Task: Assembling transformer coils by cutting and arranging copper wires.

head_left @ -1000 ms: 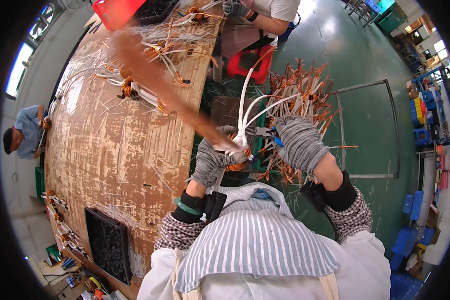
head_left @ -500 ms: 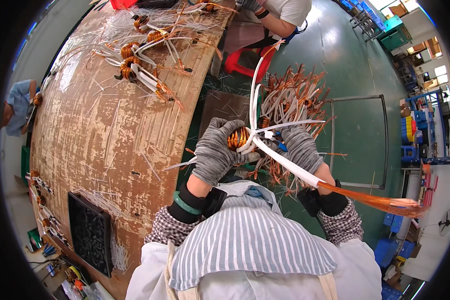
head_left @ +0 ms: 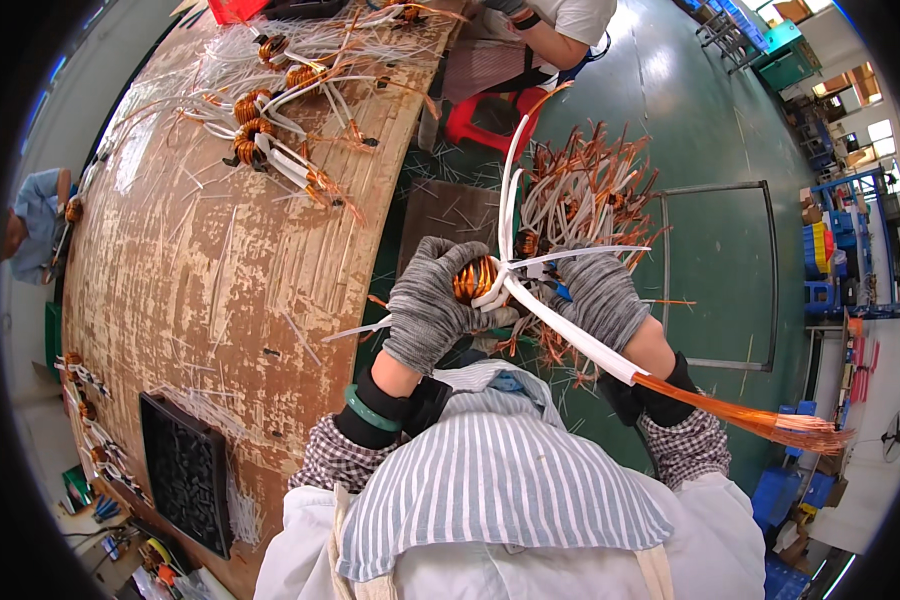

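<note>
One coil (head_left: pixel 473 281) is gripped by the left hand (head_left: pixel 425 308), seemingly for steadiness; beside it, the right hand (head_left: pixel 603 300) clasps something blue (head_left: pixel 563 292).

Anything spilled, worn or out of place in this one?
Yes: thin white plastic-looking scraps litter the brown wooden table and green floor, like untidied waste. The tabletop's finish is patchy, apparently worn. No obvious damage shows on the copper-coloured coil in the gray-gloved left hand.

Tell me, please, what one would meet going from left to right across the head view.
Co-worker in blue, black tray, grey-gloved left hand, grey-gloved right hand, rectangular metal frame, fan.
</note>
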`<state>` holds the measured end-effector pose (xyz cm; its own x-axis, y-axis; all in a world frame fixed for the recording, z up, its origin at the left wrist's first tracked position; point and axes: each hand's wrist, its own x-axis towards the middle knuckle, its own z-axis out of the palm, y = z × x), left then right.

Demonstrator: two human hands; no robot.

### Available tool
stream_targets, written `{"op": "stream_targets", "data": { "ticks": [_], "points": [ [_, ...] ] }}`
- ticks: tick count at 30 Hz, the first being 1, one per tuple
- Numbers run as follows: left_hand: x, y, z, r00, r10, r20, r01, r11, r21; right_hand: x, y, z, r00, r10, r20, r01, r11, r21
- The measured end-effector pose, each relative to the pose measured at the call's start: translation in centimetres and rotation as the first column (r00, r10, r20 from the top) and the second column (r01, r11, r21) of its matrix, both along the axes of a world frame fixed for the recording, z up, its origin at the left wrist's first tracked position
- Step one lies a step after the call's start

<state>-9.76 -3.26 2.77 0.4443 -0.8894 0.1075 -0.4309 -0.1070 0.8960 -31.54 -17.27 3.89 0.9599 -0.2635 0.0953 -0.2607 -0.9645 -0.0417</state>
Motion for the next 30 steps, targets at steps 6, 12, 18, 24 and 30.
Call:
{"op": "stream_targets", "data": {
  "ticks": [6,12,18,24,30],
  "points": [
    [0.0,-0.2,0.2,1.0,0.006,-0.013,-0.007,1.0,-0.021,4.1,-0.9,0.5,0.999,-0.03,-0.037,0.033,0.996,0.082],
    [0.2,-0.3,-0.1,1.0,0.014,-0.013,-0.015,1.0,-0.016,4.6,-0.7,1.6,0.996,-0.045,-0.078,0.057,0.985,0.163],
    [0.3,-1.2,0.2,1.0,-0.004,0.02,0.004,1.0,0.018,3.7,-0.1,1.2,0.955,-0.298,0.011,0.283,0.919,0.273],
    [5.1,-2.8,-3.6,0.931,-0.103,-0.35,-0.021,0.943,-0.333,1.4,0.0,-0.6,0.87,-0.492,-0.036,0.402,0.666,0.628],
    [10.6,-1.4,0.3,0.441,-0.419,-0.794,-0.333,0.745,-0.578,-1.3,-0.3,-3.2,0.865,-0.5,-0.051,0.36,0.545,0.757]
  ]
}}
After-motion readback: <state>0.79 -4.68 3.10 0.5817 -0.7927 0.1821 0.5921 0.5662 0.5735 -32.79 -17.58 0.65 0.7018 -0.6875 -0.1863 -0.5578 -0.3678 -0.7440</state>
